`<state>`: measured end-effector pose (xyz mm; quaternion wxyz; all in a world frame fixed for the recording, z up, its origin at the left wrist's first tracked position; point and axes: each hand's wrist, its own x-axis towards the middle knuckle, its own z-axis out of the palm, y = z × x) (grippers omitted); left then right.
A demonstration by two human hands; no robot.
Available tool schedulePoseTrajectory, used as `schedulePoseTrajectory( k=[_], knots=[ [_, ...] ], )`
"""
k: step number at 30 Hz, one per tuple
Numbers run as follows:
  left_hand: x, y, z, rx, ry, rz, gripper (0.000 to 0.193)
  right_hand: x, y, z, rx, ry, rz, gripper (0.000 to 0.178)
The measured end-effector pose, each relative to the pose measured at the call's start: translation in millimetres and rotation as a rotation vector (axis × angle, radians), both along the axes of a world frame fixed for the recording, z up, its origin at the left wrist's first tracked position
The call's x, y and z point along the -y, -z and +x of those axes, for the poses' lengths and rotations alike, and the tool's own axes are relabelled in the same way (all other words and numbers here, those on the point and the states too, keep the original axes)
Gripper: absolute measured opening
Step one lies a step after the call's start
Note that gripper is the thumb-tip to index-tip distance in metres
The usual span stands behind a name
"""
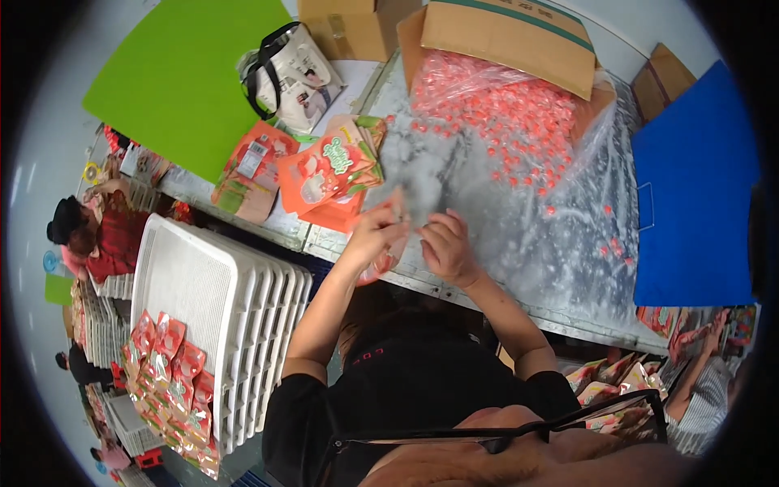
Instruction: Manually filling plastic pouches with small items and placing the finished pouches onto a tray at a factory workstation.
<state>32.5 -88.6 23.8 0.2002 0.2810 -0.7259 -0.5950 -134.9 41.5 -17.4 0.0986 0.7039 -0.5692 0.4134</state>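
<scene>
Near the frame's centre, the left hand (pixel 376 235) pinches a pouch (pixel 381 265), seemingly to steady it; the right hand (pixel 448 248) is curled beside it, but blur hides whether it grips anything. Flat packets (pixel 339 161) and small red pieces (pixel 503 114) lie within reach on the counter (pixel 527 252), upper centre.

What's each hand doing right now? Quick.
Left hand: closed, holding a reddish pouch.
Right hand: fingers curled beside the left; whether it holds anything cannot be told.

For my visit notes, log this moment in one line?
left hand: holds pouch | right hand: curled nearby | table: piled pouches, red pieces
</scene>
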Motion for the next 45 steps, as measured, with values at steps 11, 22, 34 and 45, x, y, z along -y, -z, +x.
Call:
schedulePoseTrajectory(
  k=[11,22,34,45],
  knots=[
    [-29,-7,5,-0.056,0.071,0.591,0.008,-9,-25,4,-0.030,-0.102,-0.075,0.032],
    [-24,8,5,0.107,0.040,0.259,0.023,-28,-59,16,0.318,-0.346,0.817,0.026],
    [-23,-18,-8,0.193,0.305,-0.136,0.053,-19,-37,6,0.354,-0.619,0.816,0.036],
    [-31,-14,-20,-0.024,0.802,0.356,0.108,-26,-46,-14,0.252,-0.668,0.862,0.040]
  ],
)
